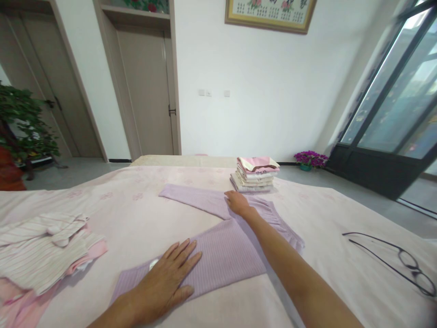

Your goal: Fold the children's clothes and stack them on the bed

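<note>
The left hand (167,278) lies flat, fingers spread, on the near edge of the lilac ribbed garment (221,255) at lower centre. The right hand (239,203) rests on its far folded sleeve; whether it pinches cloth cannot be told. Bare pink bedsheet (136,214) lies open around the garment. Folded stack (256,175) just beyond, striped pile (41,250) at left, glasses (403,262) at right.
</note>
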Tool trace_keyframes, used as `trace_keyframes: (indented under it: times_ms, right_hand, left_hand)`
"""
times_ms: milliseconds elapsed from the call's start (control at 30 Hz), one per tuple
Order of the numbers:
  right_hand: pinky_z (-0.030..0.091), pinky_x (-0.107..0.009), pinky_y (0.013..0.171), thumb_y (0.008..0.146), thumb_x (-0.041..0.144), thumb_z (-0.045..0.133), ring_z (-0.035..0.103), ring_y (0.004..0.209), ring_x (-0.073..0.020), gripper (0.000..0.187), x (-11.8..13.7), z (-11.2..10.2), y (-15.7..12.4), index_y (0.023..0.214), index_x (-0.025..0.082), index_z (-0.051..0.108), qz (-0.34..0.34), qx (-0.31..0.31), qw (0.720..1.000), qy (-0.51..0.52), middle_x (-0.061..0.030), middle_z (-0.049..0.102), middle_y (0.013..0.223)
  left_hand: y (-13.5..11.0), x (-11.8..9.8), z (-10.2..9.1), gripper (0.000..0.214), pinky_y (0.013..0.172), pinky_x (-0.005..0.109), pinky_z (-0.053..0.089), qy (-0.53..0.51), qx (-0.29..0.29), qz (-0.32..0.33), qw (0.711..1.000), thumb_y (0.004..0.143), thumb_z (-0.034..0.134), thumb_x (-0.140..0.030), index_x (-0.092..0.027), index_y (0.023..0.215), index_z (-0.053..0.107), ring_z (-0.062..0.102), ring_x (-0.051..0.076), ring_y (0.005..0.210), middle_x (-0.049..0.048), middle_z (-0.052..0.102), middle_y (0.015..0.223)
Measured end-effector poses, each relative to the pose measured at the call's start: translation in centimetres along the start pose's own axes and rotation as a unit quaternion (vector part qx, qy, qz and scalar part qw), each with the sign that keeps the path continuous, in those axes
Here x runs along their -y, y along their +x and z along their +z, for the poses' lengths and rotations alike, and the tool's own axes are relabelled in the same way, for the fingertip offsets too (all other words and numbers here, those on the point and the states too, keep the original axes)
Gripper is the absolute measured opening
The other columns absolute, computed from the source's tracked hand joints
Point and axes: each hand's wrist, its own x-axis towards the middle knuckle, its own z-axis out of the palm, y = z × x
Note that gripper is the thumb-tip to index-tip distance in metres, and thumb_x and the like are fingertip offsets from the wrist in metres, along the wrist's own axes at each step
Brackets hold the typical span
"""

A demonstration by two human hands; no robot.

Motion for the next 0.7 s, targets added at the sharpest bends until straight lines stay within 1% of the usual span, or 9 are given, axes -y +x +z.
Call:
trace_keyframes:
  times_ms: [100,167,300,400,500,567,633,700]
  right_hand:
    - [0.041,-0.031,0.095,0.095,0.013,0.040,0.058,0.115,-0.0198,0.039,0.9,0.8,2.8,0.129,0.021,0.058,0.008,0.010,1.000,-0.012,-0.0115,0.063,0.126]
    - [0.042,-0.033,0.094,0.093,0.010,0.040,0.059,0.113,-0.0209,0.041,1.1,1.2,4.0,0.129,0.019,0.056,0.018,0.015,0.999,-0.024,-0.0142,0.064,0.123]
    - [0.043,-0.035,0.092,0.093,0.009,0.039,0.060,0.110,-0.0225,0.037,1.3,1.4,5.0,0.124,0.013,0.059,0.024,0.013,0.998,-0.048,-0.0178,0.064,0.118]
    - [0.043,-0.034,0.091,0.092,0.009,0.038,0.058,0.111,-0.0233,0.036,1.5,0.8,4.9,0.116,0.012,0.065,0.012,0.006,0.998,-0.062,-0.0183,0.063,0.117]
    - [0.043,-0.032,0.087,0.091,0.012,0.042,0.058,0.107,-0.0227,0.032,2.0,-0.5,3.8,0.108,0.015,0.069,-0.026,0.002,0.997,-0.067,-0.0158,0.064,0.112]
    - [0.042,-0.030,0.085,0.092,0.014,0.043,0.058,0.105,-0.0214,0.031,2.5,-1.6,2.4,0.107,0.018,0.069,-0.057,-0.006,0.996,-0.067,-0.0133,0.063,0.111]
    - [0.040,-0.028,0.083,0.094,0.016,0.043,0.057,0.102,-0.0196,0.030,2.9,-2.6,0.1,0.107,0.020,0.069,-0.095,-0.024,0.993,-0.062,-0.0107,0.062,0.108]
    - [0.038,-0.026,0.079,0.095,0.019,0.044,0.056,0.096,-0.0180,0.027,3.1,-3.4,-2.7,0.105,0.022,0.069,-0.151,-0.063,0.985,-0.047,-0.0083,0.061,0.101]
  left_hand:
    - [0.0,0.1,0.0,0.068,0.121,0.055,0.017,-0.009,-0.004,0.001,1.000,0.097,0.046,-0.042,-0.037,0.156,0.012,0.009,0.028,0.151,0.0014,0.006,0.164]
    - [0.0,0.1,0.0,0.070,0.121,0.056,0.017,-0.014,-0.007,0.004,1.000,0.097,0.048,-0.041,-0.038,0.156,0.011,0.009,0.029,0.151,0.0011,0.006,0.164]
    - [0.1,0.4,-0.1,0.071,0.120,0.060,0.018,-0.022,0.000,0.013,1.000,0.096,0.048,-0.043,-0.037,0.156,0.011,0.009,0.031,0.150,0.0028,0.006,0.164]
    - [0.2,0.6,-0.1,0.073,0.119,0.061,0.019,-0.026,-0.008,0.022,0.999,0.095,0.050,-0.044,-0.037,0.156,0.011,0.010,0.032,0.150,0.0039,0.007,0.163]
    - [0.1,0.5,-0.1,0.072,0.120,0.059,0.019,-0.026,-0.018,0.024,0.999,0.095,0.050,-0.043,-0.037,0.156,0.012,0.011,0.031,0.150,0.0039,0.008,0.164]
    - [0.0,0.4,-0.1,0.070,0.120,0.059,0.019,-0.026,-0.017,0.019,0.999,0.095,0.049,-0.044,-0.037,0.156,0.014,0.013,0.030,0.150,0.0040,0.011,0.164]
    - [-0.1,0.4,0.1,0.068,0.120,0.058,0.021,-0.032,-0.025,0.013,0.999,0.095,0.048,-0.045,-0.037,0.156,0.018,0.017,0.030,0.149,0.0047,0.015,0.164]
    - [-0.1,0.6,0.5,0.067,0.120,0.055,0.025,-0.048,-0.058,-0.002,0.997,0.096,0.048,-0.044,-0.035,0.156,0.020,0.020,0.029,0.149,0.0059,0.020,0.163]
